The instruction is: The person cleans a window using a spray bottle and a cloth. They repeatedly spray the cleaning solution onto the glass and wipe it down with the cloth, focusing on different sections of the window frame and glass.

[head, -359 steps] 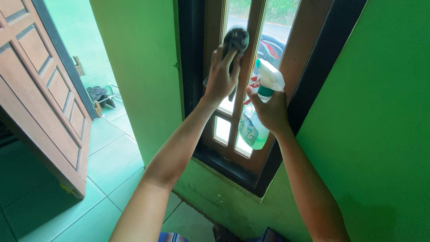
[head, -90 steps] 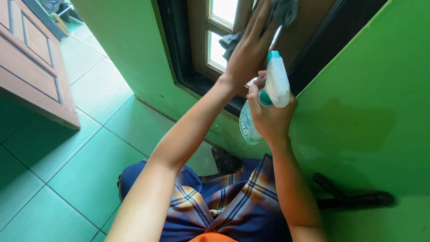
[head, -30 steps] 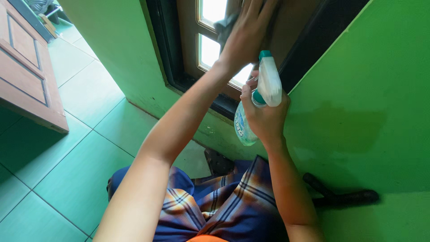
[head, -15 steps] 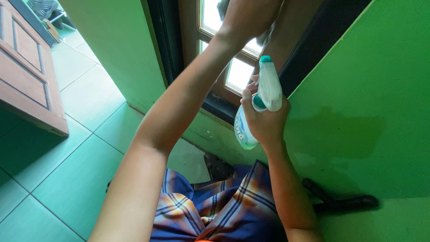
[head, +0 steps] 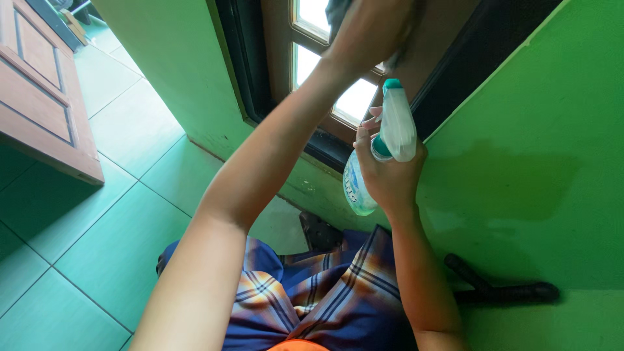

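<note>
My right hand (head: pixel 389 170) grips a clear spray bottle (head: pixel 359 188) with a white and teal trigger head (head: pixel 395 123), held upright just below the window (head: pixel 305 71). My left hand (head: pixel 372 32) is raised against the brown wooden window frame near the top edge of the view, pressing a dark grey cloth (head: pixel 338 10) of which only a scrap shows. The window has small glass panes in a brown frame with a black surround, set in a green wall (head: pixel 520 143).
A brown wooden door (head: pixel 39 110) stands open at the left over green floor tiles (head: pixel 97 214). My blue plaid clothing (head: pixel 325 292) fills the bottom middle. A dark object (head: pixel 500 289) lies on the floor at the lower right by the wall.
My left hand with the cloth has shifted slightly along the window frame at the top of the view. The right hand holds the bottle in nearly the same place.
</note>
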